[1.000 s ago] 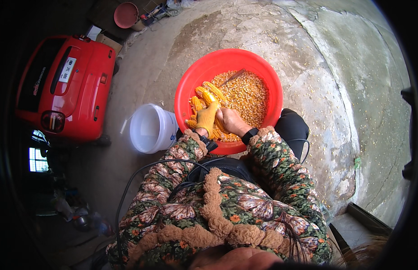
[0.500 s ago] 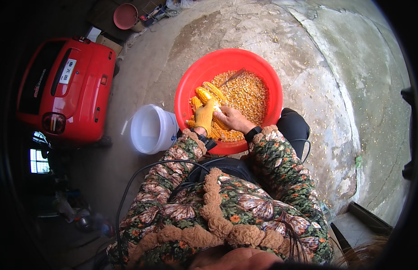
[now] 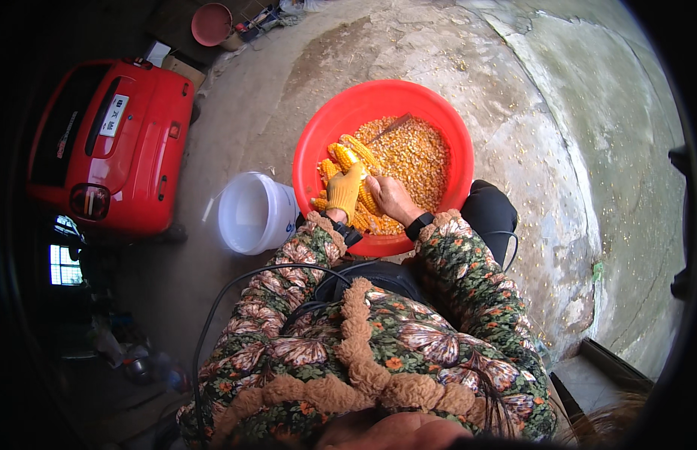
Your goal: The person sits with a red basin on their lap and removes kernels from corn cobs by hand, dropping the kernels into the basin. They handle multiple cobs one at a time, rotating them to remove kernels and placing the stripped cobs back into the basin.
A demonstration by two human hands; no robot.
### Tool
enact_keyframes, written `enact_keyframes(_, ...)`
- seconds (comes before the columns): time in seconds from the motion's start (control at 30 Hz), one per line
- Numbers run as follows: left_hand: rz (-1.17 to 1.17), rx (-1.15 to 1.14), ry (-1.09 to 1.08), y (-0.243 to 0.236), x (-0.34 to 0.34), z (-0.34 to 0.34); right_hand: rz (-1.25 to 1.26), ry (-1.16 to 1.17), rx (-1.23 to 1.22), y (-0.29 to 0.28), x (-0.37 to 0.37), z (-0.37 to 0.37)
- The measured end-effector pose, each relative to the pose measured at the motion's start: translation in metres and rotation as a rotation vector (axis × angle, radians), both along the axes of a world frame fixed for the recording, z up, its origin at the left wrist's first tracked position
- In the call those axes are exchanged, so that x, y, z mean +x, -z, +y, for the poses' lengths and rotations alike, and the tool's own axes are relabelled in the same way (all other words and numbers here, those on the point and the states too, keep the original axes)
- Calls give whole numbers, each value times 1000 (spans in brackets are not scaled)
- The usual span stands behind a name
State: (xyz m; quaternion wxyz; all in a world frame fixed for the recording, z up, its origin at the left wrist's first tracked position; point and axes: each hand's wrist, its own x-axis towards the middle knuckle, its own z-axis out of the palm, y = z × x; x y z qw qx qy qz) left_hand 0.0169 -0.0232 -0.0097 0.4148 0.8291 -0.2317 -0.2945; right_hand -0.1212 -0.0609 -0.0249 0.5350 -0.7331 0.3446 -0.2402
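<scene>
In front of me stands a large red basin [image 3: 309, 142], with loose corn kernels [image 3: 423, 157] heaped over its right and far part. Several yellow ears of corn [image 3: 361, 150] lie along its left and near side. My left hand [image 3: 344, 193], in a yellow knit glove, is closed around an ear of corn [image 3: 343, 156] whose far end sticks out beyond the fingers. Bare and curled, my right hand [image 3: 393, 199] presses its thumb side against the same ear; its fingertips are partly hidden. A thin, dark flat piece [image 3: 390, 128] lies on the kernels.
Left of the basin is a white bucket [image 3: 247, 214]. A red car [image 3: 131, 150] stands farther left. At the far left, a pinkish-red tub [image 3: 212, 24] sits near clutter. Kernels are scattered over the concrete floor [image 3: 513, 150]. A black cable [image 3: 206, 337] crosses my left sleeve.
My right hand has turned and shifted slightly right along the ear, with its fingers more curled. The left hand keeps its hold, moving only slightly. The basin looks nearly unmoved.
</scene>
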Motion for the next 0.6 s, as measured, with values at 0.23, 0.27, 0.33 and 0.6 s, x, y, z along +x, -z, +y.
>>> enact_keyframes(0.23, 102, -8, -34, -10, -9, 4, -114, -23, 81, -1, 1, 0)
enact_keyframes(0.27, 84, 7, -33, -9, -9, 3, -107, -3, 45, 1, 2, 0)
enact_keyframes(0.33, 68, 12, -29, -4, -7, 2, -88, 33, -9, 3, 5, -2)
enact_keyframes(0.6, -16, 37, 56, 6, 2, 1, -78, 26, 5, -4, -1, -8)
